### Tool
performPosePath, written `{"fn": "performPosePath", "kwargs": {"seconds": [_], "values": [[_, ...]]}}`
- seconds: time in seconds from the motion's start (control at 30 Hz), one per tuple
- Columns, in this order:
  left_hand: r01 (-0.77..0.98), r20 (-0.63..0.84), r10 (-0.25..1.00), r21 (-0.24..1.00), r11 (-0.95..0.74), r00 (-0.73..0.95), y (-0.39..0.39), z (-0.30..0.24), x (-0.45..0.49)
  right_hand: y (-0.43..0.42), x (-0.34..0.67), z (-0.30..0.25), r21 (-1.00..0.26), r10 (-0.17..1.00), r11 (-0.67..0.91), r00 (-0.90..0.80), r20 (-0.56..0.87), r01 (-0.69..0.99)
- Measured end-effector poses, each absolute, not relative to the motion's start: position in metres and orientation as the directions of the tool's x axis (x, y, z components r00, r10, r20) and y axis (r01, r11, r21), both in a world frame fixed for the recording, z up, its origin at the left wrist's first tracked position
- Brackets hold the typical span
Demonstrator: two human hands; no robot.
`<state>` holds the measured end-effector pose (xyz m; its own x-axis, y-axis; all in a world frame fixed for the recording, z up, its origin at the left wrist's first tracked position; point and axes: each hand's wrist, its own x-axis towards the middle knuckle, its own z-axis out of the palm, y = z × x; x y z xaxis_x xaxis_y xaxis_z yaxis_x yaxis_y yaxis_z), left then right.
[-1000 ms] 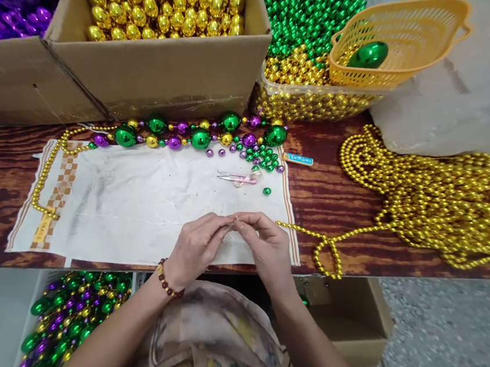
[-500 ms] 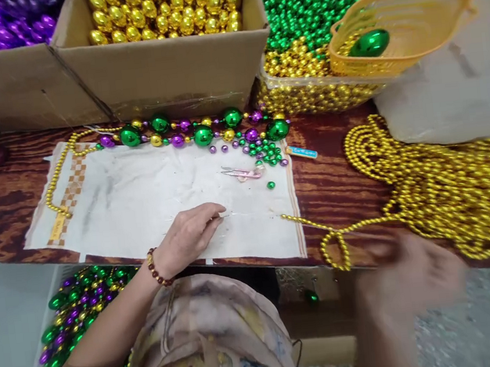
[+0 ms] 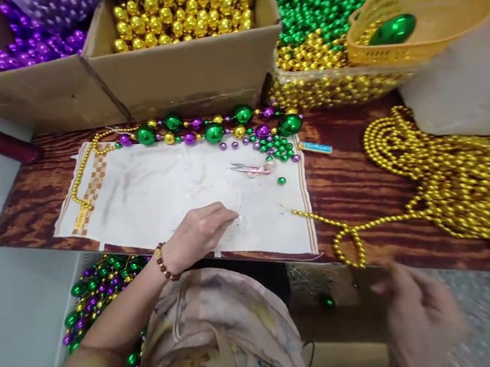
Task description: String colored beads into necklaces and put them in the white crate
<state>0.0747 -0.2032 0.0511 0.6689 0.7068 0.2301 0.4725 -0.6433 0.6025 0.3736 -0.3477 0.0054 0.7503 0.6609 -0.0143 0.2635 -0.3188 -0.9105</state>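
My left hand (image 3: 204, 234), with a beaded bracelet on its wrist, is over the white cloth (image 3: 153, 187). Its thumb and fingers are pinched together; a tiny bright glint shows at the tips, too small to name. My right hand (image 3: 426, 304) is off the table's front edge, smeared by motion, so its fingers cannot be read. Nearest to it lies a gold bead strand (image 3: 348, 245), looped near the edge, one end on the cloth. Pink-handled scissors (image 3: 252, 169) lie on the cloth by a loose green bead (image 3: 281, 181).
A finished-looking bead necklace (image 3: 214, 133) runs along the cloth's back edge. Behind stand a cardboard box (image 3: 189, 67) of gold beads and a yellow basket (image 3: 389, 51). Gold strands (image 3: 468, 183) are heaped at right. A blue-labelled stick (image 3: 316, 147) lies beside the cloth.
The whole view has shifted, so the table sits further right. My right hand has moved down, away from the gold strand and the table edge. My left hand stays pinched over the cloth.
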Motion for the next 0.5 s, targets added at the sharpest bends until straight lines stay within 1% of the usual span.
{"fn": "performPosePath", "kwargs": {"seconds": [0.03, 0.07, 0.1, 0.17, 0.23, 0.33, 0.4, 0.43, 0.5], "values": [[0.455, 0.248, 0.705, 0.615, -0.644, 0.664, -0.203, 0.052, 0.074, -0.340, 0.368, 0.003, -0.910, 0.696, -0.288, 0.718, 0.015, 0.299], [0.435, 0.266, 0.704, 0.629, -0.645, 0.659, -0.202, 0.054, 0.073, -0.329, 0.360, 0.004, -0.915, 0.769, -0.233, 0.638, 0.033, 0.329], [0.417, 0.282, 0.702, 0.640, -0.645, 0.654, -0.202, 0.057, 0.073, -0.316, 0.351, 0.006, -0.925, 0.865, -0.165, 0.502, 0.030, 0.341], [0.405, 0.297, 0.704, 0.648, -0.645, 0.645, -0.202, 0.063, 0.073, -0.287, 0.330, 0.013, -0.951, 0.969, -0.063, 0.245, 0.013, 0.301], [0.413, 0.303, 0.707, 0.640, -0.648, 0.639, -0.203, 0.070, 0.072, -0.261, 0.312, 0.018, -0.969, 0.998, -0.024, 0.065, -0.008, 0.247], [0.417, 0.325, 0.711, 0.632, -0.654, 0.624, -0.202, 0.076, 0.069, -0.239, 0.298, 0.017, -0.987, 0.984, -0.041, -0.166, -0.067, 0.156], [0.413, 0.360, 0.718, 0.629, -0.659, 0.596, -0.200, 0.079, 0.065, -0.237, 0.299, 0.013, -0.992, 0.966, -0.074, -0.239, -0.098, 0.104], [0.417, 0.381, 0.721, 0.622, -0.663, 0.578, -0.199, 0.081, 0.062, -0.238, 0.302, 0.012, -0.992, 0.968, -0.090, -0.226, -0.108, 0.088], [0.431, 0.416, 0.721, 0.597, -0.676, 0.554, -0.196, 0.085, 0.058, -0.243, 0.311, 0.012, -0.992, 0.987, -0.103, -0.118, -0.111, 0.072]]}}
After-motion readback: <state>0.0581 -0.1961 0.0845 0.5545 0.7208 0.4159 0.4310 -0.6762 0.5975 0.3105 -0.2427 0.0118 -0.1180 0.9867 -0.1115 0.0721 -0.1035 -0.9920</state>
